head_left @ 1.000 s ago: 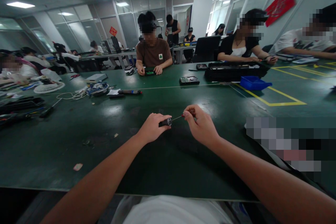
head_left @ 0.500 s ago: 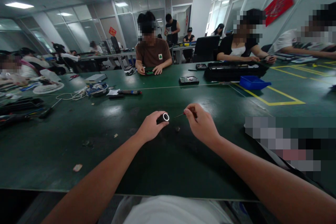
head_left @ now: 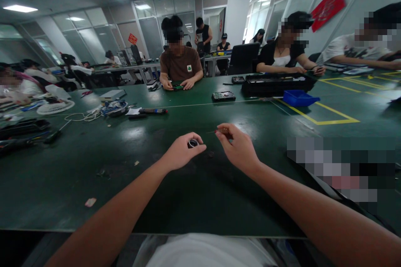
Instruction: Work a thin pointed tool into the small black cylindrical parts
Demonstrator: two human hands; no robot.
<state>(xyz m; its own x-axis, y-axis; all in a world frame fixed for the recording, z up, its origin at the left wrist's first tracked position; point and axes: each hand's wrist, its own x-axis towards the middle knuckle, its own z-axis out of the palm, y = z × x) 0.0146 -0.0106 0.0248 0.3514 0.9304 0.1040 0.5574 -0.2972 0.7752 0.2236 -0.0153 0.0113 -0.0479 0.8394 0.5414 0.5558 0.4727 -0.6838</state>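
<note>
My left hand (head_left: pixel 183 151) is closed around a short dark cylinder (head_left: pixel 193 144) with a pale ring at its end, which faces up and towards me. To its right, my right hand (head_left: pixel 238 146) pinches a thin pointed tool (head_left: pixel 211 132); the shaft points left towards the cylinder without touching it. The tool's brownish handle lies inside my fingers. On the green table (head_left: pixel 175 200), just below the gap between my hands, sits a small dark round piece (head_left: pixel 211 154).
Ahead are a small device with a circuit board (head_left: pixel 223 96), a long black housing (head_left: pixel 277 85) and a blue tray (head_left: pixel 299 98). A pen-like tool (head_left: pixel 153 111) and bundled cables (head_left: pixel 114 108) lie front left. Several people sit across the table; one holds a green board.
The cylinder has tipped in my left hand, so its ringed end faces more upward. The thin tool has turned from slanting down to nearly level.
</note>
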